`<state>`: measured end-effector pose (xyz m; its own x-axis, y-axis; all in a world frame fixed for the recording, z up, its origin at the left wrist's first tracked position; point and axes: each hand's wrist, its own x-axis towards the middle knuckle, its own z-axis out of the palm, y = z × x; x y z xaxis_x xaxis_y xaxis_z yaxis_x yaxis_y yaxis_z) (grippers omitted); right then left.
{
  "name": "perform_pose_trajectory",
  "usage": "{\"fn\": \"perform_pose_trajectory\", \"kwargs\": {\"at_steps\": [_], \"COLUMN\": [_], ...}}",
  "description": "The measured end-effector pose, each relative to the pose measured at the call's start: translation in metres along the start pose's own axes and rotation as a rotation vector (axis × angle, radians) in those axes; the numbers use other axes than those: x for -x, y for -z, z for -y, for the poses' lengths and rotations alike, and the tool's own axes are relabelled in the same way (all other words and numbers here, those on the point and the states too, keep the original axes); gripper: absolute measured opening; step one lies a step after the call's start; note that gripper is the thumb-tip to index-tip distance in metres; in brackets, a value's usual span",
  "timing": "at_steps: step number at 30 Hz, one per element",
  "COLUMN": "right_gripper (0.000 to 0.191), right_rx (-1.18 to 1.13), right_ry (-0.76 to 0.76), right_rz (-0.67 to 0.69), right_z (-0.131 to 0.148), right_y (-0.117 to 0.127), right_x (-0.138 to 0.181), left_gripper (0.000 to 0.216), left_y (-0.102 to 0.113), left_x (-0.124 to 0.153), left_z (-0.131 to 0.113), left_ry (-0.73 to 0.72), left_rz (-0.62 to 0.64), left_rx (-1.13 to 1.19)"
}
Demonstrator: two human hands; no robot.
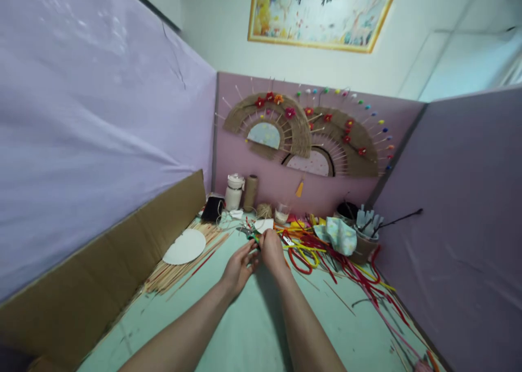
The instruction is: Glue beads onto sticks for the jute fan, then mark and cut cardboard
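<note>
Both of my hands meet over the middle of the green table. My left hand has its fingers curled together, palm partly turned up, fingertips at a small green piece whose kind I cannot make out. Closed, with its back toward me, my right hand presses against the left fingertips; whatever it grips is hidden. Just beyond them lies a dark metal cutting tool, partly covered by the fingers. A white piece of card sits behind the right hand. Red-handled scissors lie right of it.
Thin bamboo sticks and a white rounded card lie left, beside a cardboard wall. Red and yellow pipe cleaners, a patterned cloth and a glue-stick pot are right. A lidded jar and twine spool stand behind.
</note>
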<state>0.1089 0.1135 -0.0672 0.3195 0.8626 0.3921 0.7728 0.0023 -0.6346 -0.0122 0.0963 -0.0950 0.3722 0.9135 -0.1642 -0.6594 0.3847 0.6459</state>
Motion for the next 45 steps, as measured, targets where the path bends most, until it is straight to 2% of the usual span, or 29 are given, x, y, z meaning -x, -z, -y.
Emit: {"fn": "perform_pose_trajectory", "kwargs": {"at_steps": [5, 11, 14, 16, 18, 20, 23, 25, 28, 29, 31, 36, 40, 43, 45], "right_gripper": [0.013, 0.003, 0.013, 0.020, 0.021, 0.019, 0.020, 0.020, 0.021, 0.022, 0.026, 0.023, 0.017, 0.015, 0.014], "right_rx": [-0.140, -0.332, -0.371, -0.370, -0.359, -0.348, -0.328, -0.312, -0.293, -0.290, -0.284, -0.262, -0.245, -0.238, -0.237], "right_ry": [-0.019, 0.031, 0.035, 0.032, 0.040, 0.063, 0.110, 0.140, 0.180, 0.191, 0.208, 0.214, 0.223, 0.229, 0.233], "right_rz": [-0.094, -0.010, 0.034, 0.046, 0.068, 0.113, 0.198, 0.245, 0.297, 0.311, 0.335, 0.361, 0.357, 0.354, 0.354], "right_z": [-0.003, 0.010, 0.012, 0.014, 0.017, 0.023, 0.032, 0.036, 0.036, 0.034, 0.031, 0.026, 0.025, 0.025, 0.025], "right_y": [0.006, 0.001, -0.003, -0.008, -0.018, -0.031, -0.052, -0.060, -0.064, -0.063, -0.063, -0.061, -0.060, -0.060, -0.060], "right_x": [-0.015, -0.025, -0.018, -0.010, 0.003, 0.019, 0.043, 0.055, 0.063, 0.064, 0.064, 0.064, 0.065, 0.065, 0.065], "left_gripper": [0.021, 0.036, 0.041, 0.047, 0.056, 0.055, 0.031, 0.017, 0.008, 0.013, 0.024, 0.046, 0.050, 0.062, 0.074], "left_y": [0.009, 0.006, -0.002, -0.006, -0.007, -0.006, 0.001, 0.009, 0.025, 0.031, 0.042, 0.058, 0.064, 0.071, 0.078], "left_x": [-0.007, -0.006, 0.001, 0.014, 0.037, 0.072, 0.138, 0.178, 0.219, 0.226, 0.236, 0.242, 0.241, 0.237, 0.234], "left_z": [0.003, 0.003, -0.010, -0.028, -0.052, -0.080, -0.122, -0.144, -0.163, -0.166, -0.168, -0.169, -0.173, -0.173, -0.173], "left_ry": [-0.107, -0.171, -0.255, -0.335, -0.455, -0.626, -1.008, -1.250, -1.418, -1.431, -1.414, -1.356, -1.368, -1.285, -1.177], "left_rz": [-0.102, -0.085, -0.053, -0.075, -0.141, -0.177, -0.308, -0.550, -0.892, -0.962, -1.026, -1.070, -1.128, -1.140, -1.158], "left_rx": [-0.007, -0.263, -0.429, -0.483, -0.588, -0.821, -1.226, -1.392, -1.587, -1.639, -1.721, -1.785, -1.785, -1.645, -1.491]}}
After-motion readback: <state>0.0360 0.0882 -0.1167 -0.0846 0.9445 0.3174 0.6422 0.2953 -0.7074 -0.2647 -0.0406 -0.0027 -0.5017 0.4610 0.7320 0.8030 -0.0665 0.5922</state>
